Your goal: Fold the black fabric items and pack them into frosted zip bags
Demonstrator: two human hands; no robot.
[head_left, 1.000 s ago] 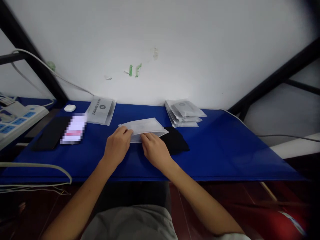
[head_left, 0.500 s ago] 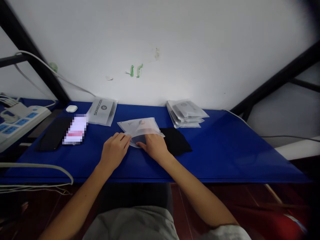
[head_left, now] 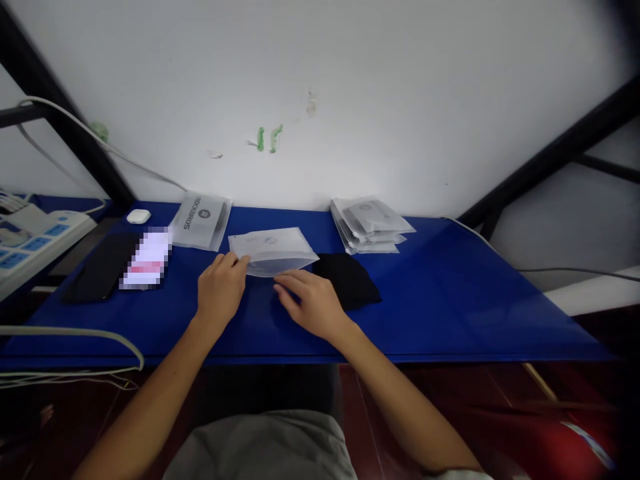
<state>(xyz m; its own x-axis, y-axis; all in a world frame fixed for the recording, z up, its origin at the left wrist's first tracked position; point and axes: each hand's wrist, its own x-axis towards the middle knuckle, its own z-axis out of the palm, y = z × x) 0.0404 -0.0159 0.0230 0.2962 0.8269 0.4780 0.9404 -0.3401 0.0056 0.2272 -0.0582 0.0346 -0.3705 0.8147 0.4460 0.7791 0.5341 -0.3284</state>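
Observation:
A frosted white plastic pouch [head_left: 273, 248] is held slightly above the blue table top [head_left: 450, 300] at the middle. My left hand [head_left: 219, 291] pinches the pouch's near left corner. My right hand [head_left: 310, 301] rests just below the pouch with its fingers stretched out, apart from it. A folded black cloth [head_left: 347, 280] lies on the table right of my right hand.
A stack of similar pouches [head_left: 370, 227] lies at the back right, a single printed pouch [head_left: 201, 220] at the back left. A phone [head_left: 145, 259], a dark flat object, a white earbud case [head_left: 139, 216] and a power strip [head_left: 35, 233] sit at the left.
My right hand has let go of the pouch and drawn back toward me. The left hand has moved the pouch a little left and away.

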